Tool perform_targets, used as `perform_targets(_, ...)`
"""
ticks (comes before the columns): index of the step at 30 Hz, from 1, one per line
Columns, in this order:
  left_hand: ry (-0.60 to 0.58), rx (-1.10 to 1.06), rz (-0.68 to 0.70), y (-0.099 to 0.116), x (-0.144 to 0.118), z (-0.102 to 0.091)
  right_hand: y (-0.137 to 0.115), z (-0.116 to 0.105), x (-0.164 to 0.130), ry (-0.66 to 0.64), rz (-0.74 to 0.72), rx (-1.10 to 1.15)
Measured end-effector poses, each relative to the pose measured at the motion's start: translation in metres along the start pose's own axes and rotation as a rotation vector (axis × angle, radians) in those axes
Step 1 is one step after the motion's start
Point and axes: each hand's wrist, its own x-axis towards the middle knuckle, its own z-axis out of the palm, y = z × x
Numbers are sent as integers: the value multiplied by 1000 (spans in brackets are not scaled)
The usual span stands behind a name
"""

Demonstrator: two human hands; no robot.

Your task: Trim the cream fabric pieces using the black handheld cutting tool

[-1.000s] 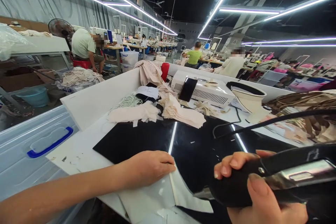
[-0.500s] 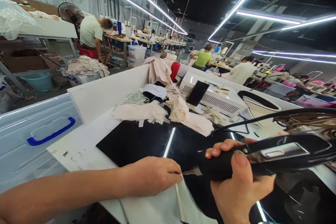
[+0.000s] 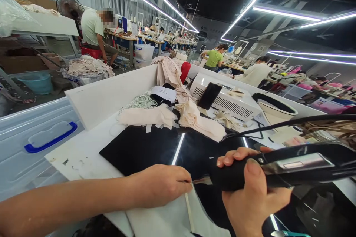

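Observation:
My left hand (image 3: 161, 187) is closed in a pinch at the edge of a pale piece of fabric (image 3: 161, 222), which lies over the front of the work surface. A narrow light strip (image 3: 189, 213) runs down from below its fingers. My right hand (image 3: 256, 196) wraps around a black corded hand tool (image 3: 278, 168), thumb on top. The tool's flat metal tip (image 3: 204, 180) points left, close to my left fingertips; contact with the fabric cannot be made out. Under both hands is a glossy black sheet (image 3: 150, 148).
Stacked cream fabric pieces (image 3: 200, 122), a phone (image 3: 210, 95) leaning on a white vented box (image 3: 230, 98) and pale green cord (image 3: 143, 100) lie behind. A white partition (image 3: 116, 92) borders the table. Left stands a clear bin with a blue handle (image 3: 51, 139). Co-workers sit farther back.
The view has shifted slightly. Both hands hold nearly the same pose, the tool's tip still by my left fingertips. More of a teal object shows at the bottom right edge.

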Motion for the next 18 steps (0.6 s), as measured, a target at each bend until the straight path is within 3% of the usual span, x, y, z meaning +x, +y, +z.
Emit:
perform_targets(8,-40,-6,-11,2,0,-4,-8,-4,1,29,-27,-24)
perform_targets(18,-7,-21,-7,1,-1,-3,-7,-11,-5,-18,-32,-14)
